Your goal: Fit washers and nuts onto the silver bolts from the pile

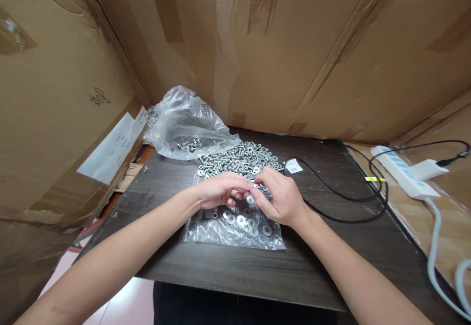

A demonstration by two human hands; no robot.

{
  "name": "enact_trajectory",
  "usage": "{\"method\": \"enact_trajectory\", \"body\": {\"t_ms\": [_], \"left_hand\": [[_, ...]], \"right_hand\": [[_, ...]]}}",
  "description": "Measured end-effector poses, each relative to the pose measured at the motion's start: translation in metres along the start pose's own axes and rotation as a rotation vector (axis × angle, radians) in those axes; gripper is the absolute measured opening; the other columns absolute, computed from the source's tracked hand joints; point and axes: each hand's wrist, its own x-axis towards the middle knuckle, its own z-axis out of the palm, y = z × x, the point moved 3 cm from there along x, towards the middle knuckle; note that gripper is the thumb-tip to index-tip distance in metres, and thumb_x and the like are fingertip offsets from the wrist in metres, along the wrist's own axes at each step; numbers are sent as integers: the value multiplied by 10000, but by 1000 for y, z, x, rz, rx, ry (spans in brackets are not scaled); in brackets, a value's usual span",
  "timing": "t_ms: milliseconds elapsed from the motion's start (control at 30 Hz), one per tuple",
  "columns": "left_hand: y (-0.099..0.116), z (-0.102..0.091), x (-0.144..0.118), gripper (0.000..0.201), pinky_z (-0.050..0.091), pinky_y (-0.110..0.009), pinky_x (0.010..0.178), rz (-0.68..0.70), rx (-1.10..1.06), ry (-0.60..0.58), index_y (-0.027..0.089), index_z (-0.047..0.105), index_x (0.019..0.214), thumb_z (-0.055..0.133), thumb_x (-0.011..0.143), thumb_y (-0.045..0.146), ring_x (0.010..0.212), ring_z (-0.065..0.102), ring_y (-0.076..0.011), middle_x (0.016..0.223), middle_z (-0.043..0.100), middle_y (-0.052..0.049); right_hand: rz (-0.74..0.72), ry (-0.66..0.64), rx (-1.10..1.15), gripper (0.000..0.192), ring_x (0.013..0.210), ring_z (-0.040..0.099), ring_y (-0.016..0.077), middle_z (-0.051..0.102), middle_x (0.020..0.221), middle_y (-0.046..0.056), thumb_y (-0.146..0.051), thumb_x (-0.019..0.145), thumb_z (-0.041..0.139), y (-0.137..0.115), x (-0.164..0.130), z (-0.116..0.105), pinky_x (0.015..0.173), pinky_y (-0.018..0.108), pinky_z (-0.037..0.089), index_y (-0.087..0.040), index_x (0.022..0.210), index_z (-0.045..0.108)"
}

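My left hand (222,189) and my right hand (279,195) meet above the middle of the table, fingertips almost touching. Between them is a small shiny metal fastener (254,186), pinched from both sides; whether it is a bolt, a nut or both together is too small to tell. Just behind the hands lies a heap of bolts, nuts and washers (230,158). Under and in front of them is a flat clear plastic bag (221,234), with several large flat washers (253,230) on it. My fingers hide part of the heap.
A crumpled clear bag (180,119) with more bolts in its mouth stands at the back left of the dark table (176,261). A black cable (342,220) loops at the right, near a white power strip (401,170). Cardboard walls (275,60) enclose the table.
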Motion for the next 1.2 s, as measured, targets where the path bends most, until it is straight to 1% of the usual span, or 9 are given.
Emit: {"method": "enact_trajectory", "body": {"t_ms": [133, 267, 367, 467, 633, 733, 867, 1000, 1200], "left_hand": [[4, -2, 2, 207, 346, -202, 486, 357, 350, 196, 154, 707, 861, 685, 811, 354, 531, 420, -78, 646, 551, 12], [9, -1, -5, 185, 475, -269, 673, 882, 1040, 404, 190, 718, 1001, 582, 914, 281, 729, 612, -137, 893, 707, -55], [8, -3, -8, 225, 496, -273, 715, 994, 1366, 351, 226, 724, 1033, 513, 970, 273, 851, 670, -165, 975, 738, -62], [9, -4, -11, 221, 493, -260, 697, 993, 1504, 304, 259, 728, 1042, 518, 979, 282, 836, 682, -160, 1013, 746, -44], [12, 3, -13, 180, 485, -264, 685, 978, 1258, 343, 224, 722, 1005, 562, 949, 283, 776, 651, -148, 947, 732, -47], [14, -3, -8, 166, 461, -249, 603, 740, 828, 477, 181, 701, 956, 627, 887, 313, 639, 563, -112, 870, 686, -39], [9, -11, 1, 270, 343, -190, 460, 301, 306, 249, 162, 683, 905, 716, 796, 406, 519, 405, -69, 702, 557, 15], [4, -11, 0, 239, 235, -161, 438, 23, 58, -3, 140, 664, 767, 783, 712, 340, 490, 269, -45, 582, 424, 55], [-2, -7, 0, 215, 203, -163, 419, -30, 59, -103, 138, 656, 688, 772, 712, 318, 467, 284, -48, 502, 375, 66]], "right_hand": [[223, 55, 98, 278, 624, 483, 160, 526, 667, 27, -319, 955, 429, 4, 0, 5, 597, 296, 376, -204, 710, 493], [829, -89, 719, 445, 445, 374, 122, 353, 482, -39, -481, 955, 345, 14, -5, 27, 445, 261, 303, -224, 594, 385], [1173, -251, 1142, 423, 352, 278, 94, 225, 408, -82, -441, 917, 341, 11, -11, 40, 368, 228, 226, -239, 548, 303], [1237, -324, 1255, 429, 328, 261, 81, 227, 370, -81, -397, 898, 343, 8, -12, 42, 351, 211, 209, -237, 504, 285], [1074, -249, 1126, 508, 344, 353, 92, 347, 368, -43, -473, 911, 386, 12, -10, 37, 386, 227, 313, -210, 478, 412], [962, -134, 923, 556, 400, 391, 105, 423, 448, -26, -604, 925, 361, 19, -6, 27, 415, 242, 333, -195, 571, 490], [540, 30, 437, 359, 599, 470, 133, 515, 671, 2, -487, 949, 445, 16, 0, 5, 554, 266, 384, -191, 763, 524], [133, -17, 114, 201, 667, 485, 150, 527, 729, 17, -344, 914, 533, 3, 1, 1, 618, 287, 389, -191, 787, 501], [-96, 39, -85, 177, 597, 461, 149, 513, 654, 13, -252, 920, 476, -7, -1, 5, 566, 284, 354, -188, 758, 509]]}}
